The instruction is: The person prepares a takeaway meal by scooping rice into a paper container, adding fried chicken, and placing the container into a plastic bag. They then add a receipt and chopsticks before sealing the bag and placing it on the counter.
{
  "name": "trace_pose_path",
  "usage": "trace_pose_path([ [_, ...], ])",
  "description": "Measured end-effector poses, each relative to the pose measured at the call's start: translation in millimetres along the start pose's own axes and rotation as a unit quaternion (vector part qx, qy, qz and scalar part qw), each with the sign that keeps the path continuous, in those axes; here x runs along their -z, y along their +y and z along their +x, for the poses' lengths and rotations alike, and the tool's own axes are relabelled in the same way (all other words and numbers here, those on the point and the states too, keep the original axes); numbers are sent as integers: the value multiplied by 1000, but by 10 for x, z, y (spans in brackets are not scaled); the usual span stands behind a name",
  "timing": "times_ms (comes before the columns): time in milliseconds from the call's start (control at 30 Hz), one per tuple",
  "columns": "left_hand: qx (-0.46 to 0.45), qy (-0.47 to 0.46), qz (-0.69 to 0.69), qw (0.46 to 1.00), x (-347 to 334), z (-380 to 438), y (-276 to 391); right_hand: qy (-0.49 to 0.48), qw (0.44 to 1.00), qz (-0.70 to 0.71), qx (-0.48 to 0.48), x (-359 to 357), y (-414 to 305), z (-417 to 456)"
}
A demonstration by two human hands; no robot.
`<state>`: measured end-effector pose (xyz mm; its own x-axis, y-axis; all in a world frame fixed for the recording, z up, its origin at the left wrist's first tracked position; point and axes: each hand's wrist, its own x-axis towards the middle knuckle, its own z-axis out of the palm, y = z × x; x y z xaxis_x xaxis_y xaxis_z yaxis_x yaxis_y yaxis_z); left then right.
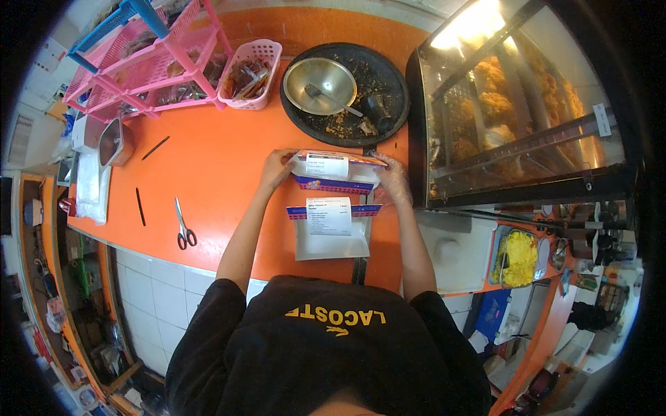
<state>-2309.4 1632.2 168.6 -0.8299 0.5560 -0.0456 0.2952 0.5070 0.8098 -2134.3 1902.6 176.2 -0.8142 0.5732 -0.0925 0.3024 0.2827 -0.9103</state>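
Note:
Both hands hold a purple cardboard food box (337, 183) by its two ends, over the orange counter. My left hand (279, 165) grips the left end with bare fingers. On the right end is my right hand (394, 177), in a clear plastic glove. A white printed slip (326, 166) lies on this box, near its partly raised lid. Closer to my body stands a second food box (333, 244) with its white inside showing, and another printed slip (329, 216) rests across its edge. What either box contains is hidden.
Scissors (183, 229) and two dark sticks lie left on the orange counter (208, 156). Behind are a pink basket (252, 101) of packets and a black round tray (325, 132) with a metal bowl (312, 70). A glass display case (515, 114) of fried food borders the right.

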Motion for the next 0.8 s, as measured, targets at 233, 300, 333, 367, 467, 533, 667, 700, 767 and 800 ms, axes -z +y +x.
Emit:
trace_pose_path([
  [233,63,-12,43,997,27,17,30,22,992,-120,-44,35,-361,-97],
  [300,40,-12,-10,999,0,33,-29,-20,990,-110,-91,65,-356,-79],
  [333,22,-11,-79,997,-69,38,-190,-42,987,-103,-112,72,-345,-66],
  [367,5,-15,-148,989,-132,28,-269,-7,996,-48,-76,64,-252,-88],
  [467,52,116,-262,957,-246,-240,-180,76,997,23,5,94,67,-427],
  [533,-15,152,-259,954,-158,-588,-311,98,991,-75,42,236,-286,-943],
  [667,83,134,-239,958,94,-1431,-322,172,948,-256,76,762,-168,-1843],
  [700,94,113,-238,960,133,-1592,-260,203,918,-334,62,954,-37,-1961],
  [767,116,62,-233,963,183,-1857,-101,248,855,-455,4,1252,179,-2154],
  [800,77,44,-200,976,153,-1922,-106,260,825,-500,-40,1361,232,-2252],
])
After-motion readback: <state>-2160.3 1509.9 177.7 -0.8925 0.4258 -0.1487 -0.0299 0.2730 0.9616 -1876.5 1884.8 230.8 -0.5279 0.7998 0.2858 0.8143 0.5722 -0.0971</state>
